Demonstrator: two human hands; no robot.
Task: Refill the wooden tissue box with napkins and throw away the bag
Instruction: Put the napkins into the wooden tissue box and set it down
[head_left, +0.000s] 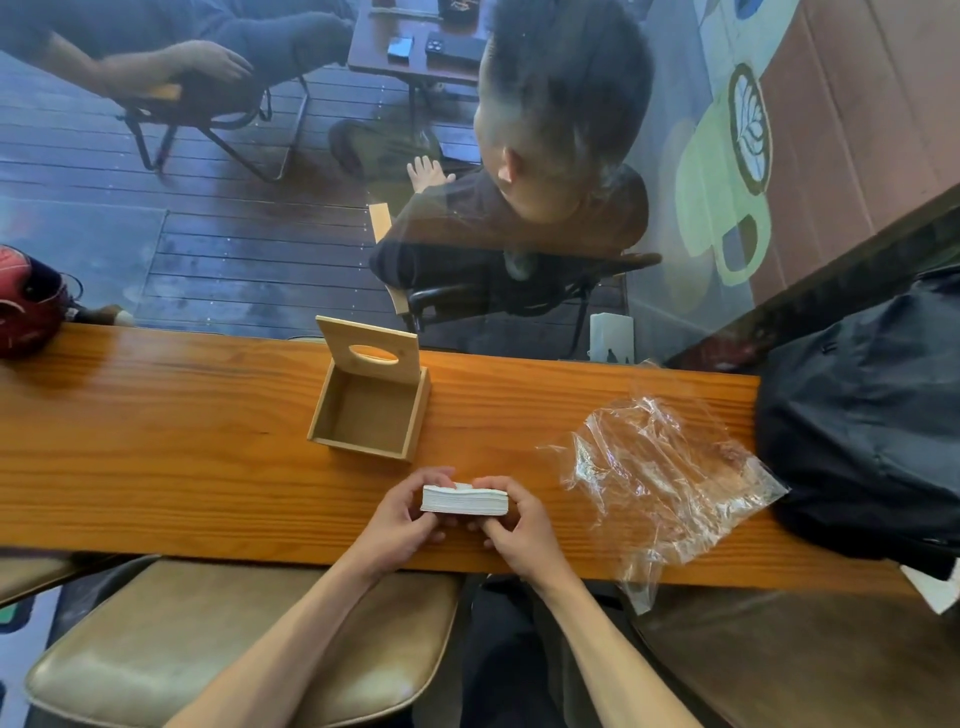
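A stack of white napkins (464, 500) rests low over the wooden counter (156, 441), held from both sides. My left hand (402, 514) grips its left end and my right hand (519, 525) grips its right end. Just beyond the stack stands the wooden tissue box (332, 415), empty, with its lid (369, 353) swung up; an oval slot shows in the lid. The clear plastic bag (660, 478) lies crumpled and empty on the counter to the right, one corner hanging over the near edge.
A black backpack (872, 415) fills the counter's right end. A dark red helmet (26, 306) sits at the far left. Behind the glass beyond the counter, people sit on chairs at a table. A tan padded stool (208, 649) stands below the near edge.
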